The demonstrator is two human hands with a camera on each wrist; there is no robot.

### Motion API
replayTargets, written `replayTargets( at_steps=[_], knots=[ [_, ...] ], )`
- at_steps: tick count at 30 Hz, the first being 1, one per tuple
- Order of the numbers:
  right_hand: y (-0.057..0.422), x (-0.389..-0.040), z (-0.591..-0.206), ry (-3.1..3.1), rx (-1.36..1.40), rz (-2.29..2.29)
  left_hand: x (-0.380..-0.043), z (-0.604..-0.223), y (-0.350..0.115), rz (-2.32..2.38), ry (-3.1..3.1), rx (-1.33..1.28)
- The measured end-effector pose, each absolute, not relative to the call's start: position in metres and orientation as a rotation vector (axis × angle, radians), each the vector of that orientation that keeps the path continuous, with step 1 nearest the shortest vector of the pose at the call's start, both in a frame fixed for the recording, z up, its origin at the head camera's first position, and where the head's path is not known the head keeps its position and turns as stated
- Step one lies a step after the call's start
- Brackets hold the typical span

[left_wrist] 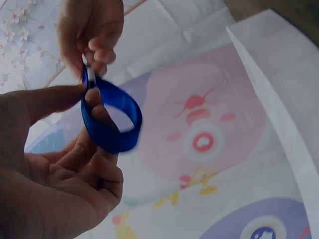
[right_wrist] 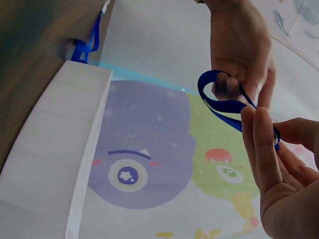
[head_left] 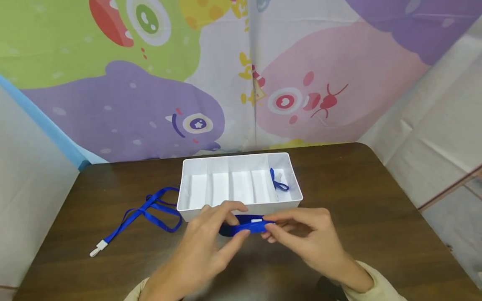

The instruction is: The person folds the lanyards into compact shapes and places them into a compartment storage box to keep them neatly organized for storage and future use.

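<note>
Between both hands, in front of the white box, a blue lanyard (head_left: 256, 227) is wound into a flat loop. A white clip (head_left: 257, 220) shows inside the coil. My left hand (head_left: 211, 238) pinches the loop's left part, its thumb along the near side; in the left wrist view some of its fingers reach inside the blue loop (left_wrist: 113, 117). The loop's right end is pinched between thumb and fingers of my right hand (head_left: 310, 236). From the right wrist, the blue band (right_wrist: 219, 105) stretches from one hand to the other.
A white box (head_left: 241, 207) with several compartments stands behind the hands. Its rightmost compartment holds a folded blue lanyard (head_left: 279, 184). Left of the box another blue lanyard (head_left: 150, 209) lies loose on the brown table (head_left: 350, 188), its white clip (head_left: 98, 248) toward the front left.
</note>
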State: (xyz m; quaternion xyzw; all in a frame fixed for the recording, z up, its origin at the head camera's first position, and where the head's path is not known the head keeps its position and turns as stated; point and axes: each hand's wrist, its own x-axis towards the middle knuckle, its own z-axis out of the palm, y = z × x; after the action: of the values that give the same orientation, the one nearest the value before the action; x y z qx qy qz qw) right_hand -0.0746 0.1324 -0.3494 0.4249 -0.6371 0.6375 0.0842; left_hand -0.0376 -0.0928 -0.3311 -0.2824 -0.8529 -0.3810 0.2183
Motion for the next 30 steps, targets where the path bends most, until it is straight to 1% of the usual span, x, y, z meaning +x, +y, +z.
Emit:
replayTargets(
  at_steps=[3, 10, 18, 24, 30],
  knots=[
    [0.137, -0.074, -0.344, -1.886, 1.249, 1.973, -0.038, -0.326, -0.101, -0.974, -2.396, -0.804],
    [0.144, -0.072, -0.333, -1.91, 1.197, 2.133, -0.039, -0.317, -0.111, -0.935, -2.308, -0.973],
    [0.151, -0.074, -0.327, -1.925, 1.19, 2.181, -0.038, -0.31, -0.122, -0.895, -2.31, -1.007],
    [0.153, -0.075, -0.327, -1.935, 1.212, 2.208, -0.039, -0.31, -0.129, -1.081, -2.314, -1.027],
    [0.151, -0.075, -0.33, -1.911, 1.273, 2.238, -0.039, -0.316, -0.123, -1.216, -2.321, -1.072]
  ],
)
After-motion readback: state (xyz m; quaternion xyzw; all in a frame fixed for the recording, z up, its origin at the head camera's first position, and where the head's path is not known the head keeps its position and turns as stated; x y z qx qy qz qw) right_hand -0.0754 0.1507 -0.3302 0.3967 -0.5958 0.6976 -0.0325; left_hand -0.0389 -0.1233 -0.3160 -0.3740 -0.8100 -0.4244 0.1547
